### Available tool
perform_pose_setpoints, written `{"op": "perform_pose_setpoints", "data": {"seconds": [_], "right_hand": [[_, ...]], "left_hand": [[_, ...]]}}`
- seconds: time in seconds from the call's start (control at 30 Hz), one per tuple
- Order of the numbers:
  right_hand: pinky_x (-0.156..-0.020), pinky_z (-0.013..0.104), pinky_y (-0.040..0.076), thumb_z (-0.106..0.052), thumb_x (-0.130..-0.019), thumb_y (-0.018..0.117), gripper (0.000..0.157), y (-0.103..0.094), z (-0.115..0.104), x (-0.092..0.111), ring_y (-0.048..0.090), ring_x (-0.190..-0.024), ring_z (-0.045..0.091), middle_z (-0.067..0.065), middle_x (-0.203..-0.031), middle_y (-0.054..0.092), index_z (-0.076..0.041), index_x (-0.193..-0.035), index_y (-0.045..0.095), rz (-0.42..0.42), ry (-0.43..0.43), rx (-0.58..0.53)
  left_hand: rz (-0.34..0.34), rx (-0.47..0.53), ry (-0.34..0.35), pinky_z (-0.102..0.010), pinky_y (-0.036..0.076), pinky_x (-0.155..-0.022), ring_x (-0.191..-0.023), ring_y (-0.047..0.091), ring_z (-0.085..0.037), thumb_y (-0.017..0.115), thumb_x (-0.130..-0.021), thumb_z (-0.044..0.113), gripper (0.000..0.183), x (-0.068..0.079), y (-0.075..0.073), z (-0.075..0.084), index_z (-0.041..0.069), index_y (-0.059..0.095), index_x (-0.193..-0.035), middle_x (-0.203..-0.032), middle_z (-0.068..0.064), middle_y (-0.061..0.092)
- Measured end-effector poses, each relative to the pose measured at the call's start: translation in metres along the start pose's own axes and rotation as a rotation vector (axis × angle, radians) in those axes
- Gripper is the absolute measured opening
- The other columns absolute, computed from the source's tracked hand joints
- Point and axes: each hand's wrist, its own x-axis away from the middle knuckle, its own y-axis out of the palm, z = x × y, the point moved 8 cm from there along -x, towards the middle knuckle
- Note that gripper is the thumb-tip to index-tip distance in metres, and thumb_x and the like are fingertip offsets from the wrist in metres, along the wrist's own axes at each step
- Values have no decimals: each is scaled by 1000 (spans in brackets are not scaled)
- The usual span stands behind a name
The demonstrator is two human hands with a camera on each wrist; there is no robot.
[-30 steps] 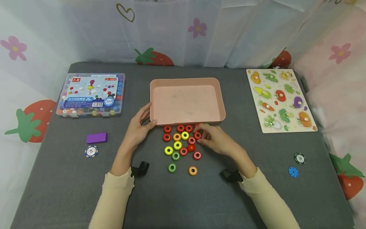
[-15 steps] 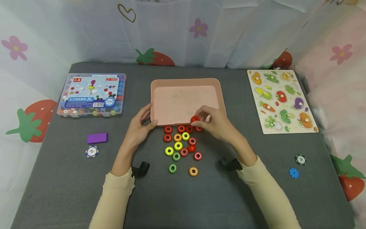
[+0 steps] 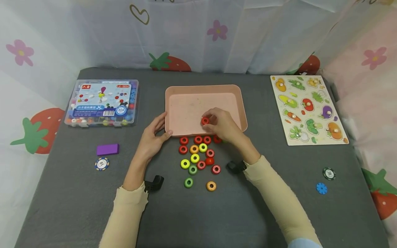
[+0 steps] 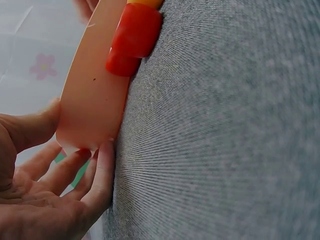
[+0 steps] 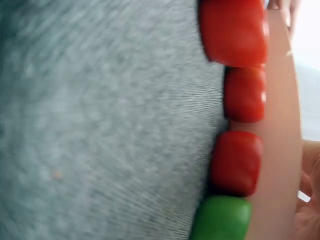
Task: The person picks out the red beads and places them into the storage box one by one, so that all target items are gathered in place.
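Note:
My left hand (image 3: 151, 140) holds the left front corner of a shallow pink tray (image 3: 186, 106), thumb at the front rim and fingers along the side. The left wrist view shows those fingers around the tray's corner. Over the tray's inside, my right hand (image 3: 221, 124) pinches a red ring-shaped bead (image 3: 203, 120) between thumb and fingers. In front of the tray lie several ring beads: red (image 3: 183, 140), yellow (image 3: 185, 164), orange (image 3: 211, 182) and green (image 3: 188, 178). Seen from the right wrist, red beads (image 5: 236, 162) and a green bead (image 5: 222, 220) line the tray wall.
A clear lidded box (image 3: 100, 103) of small coloured parts stands back left. In front of it are a purple block (image 3: 108, 150) and a poker chip (image 3: 102, 164). At right lie a vegetable puzzle board (image 3: 310, 110), a dark chip (image 3: 329, 173) and a blue disc (image 3: 321, 188).
From among the beads, my right hand has picked up a red ring bead and carried it up and left, over the tray. The left hand has kept its place at the corner.

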Motion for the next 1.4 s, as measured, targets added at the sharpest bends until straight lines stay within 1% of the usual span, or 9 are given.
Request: {"op": "perform_pose_setpoints", "data": {"seconds": [0.17,0.3,0.4,0.53,0.7,0.83,0.97,1.07,1.4], "right_hand": [[-84,38,50,-13,-88,78,33,0,2,1,60,-93,22,6,-105,65,-8,-119,69,-13,18,40],[-85,40,51,-15,-89,77,31,-11,-3,10,61,-97,23,7,-108,67,-7,-118,70,49,1,77],[-81,39,50,-14,-89,77,26,-22,-11,23,60,-93,24,8,-101,66,-6,-113,71,108,-36,87],[-73,35,44,-13,-90,76,19,-31,-17,45,52,-82,21,6,-86,57,-7,-108,72,146,-55,85],[-59,31,38,-16,-90,76,14,-30,-15,72,48,-66,16,0,-73,54,-11,-103,75,118,-6,94],[-54,30,38,-19,-88,79,26,-23,-7,85,49,-59,14,-1,-69,57,-12,-112,74,68,30,142],[-55,29,39,-24,-87,79,45,-11,3,89,50,-60,12,-1,-71,58,-14,-130,68,-9,57,169],[-54,28,39,-24,-87,79,50,-5,8,89,51,-59,11,-1,-71,59,-15,-134,65,-26,64,166],[-51,30,39,-20,-86,81,26,-6,14,88,50,-56,12,-3,-69,57,-18,-110,72,47,86,183]], "left_hand": [[-4,3,6,-48,27,-118,-143,41,-24,68,-96,12,67,1,1,2,19,38,-155,-156,-7,43],[-2,4,6,-48,28,-118,-143,41,-24,68,-96,11,67,1,1,3,19,38,-155,-156,-7,43],[3,1,10,-48,28,-117,-143,42,-25,68,-96,12,67,1,0,3,18,38,-155,-155,-9,44],[9,-4,10,-49,28,-117,-142,42,-26,68,-96,12,66,1,-1,3,18,39,-155,-155,-10,44],[14,-2,1,-49,27,-117,-142,42,-26,68,-96,12,66,1,0,2,19,39,-155,-155,-9,44],[14,3,1,-50,26,-117,-142,42,-27,68,-96,12,66,0,0,2,19,39,-155,-156,-8,44],[13,16,-2,-49,27,-118,-142,42,-26,68,-96,12,66,0,0,2,20,39,-155,-155,-7,44],[8,26,-14,-50,26,-118,-142,42,-27,67,-96,9,67,2,0,5,19,38,-155,-155,-8,44],[14,35,-9,-50,27,-117,-140,44,-27,68,-95,9,66,0,1,0,19,41,-154,-154,-8,46]]}}
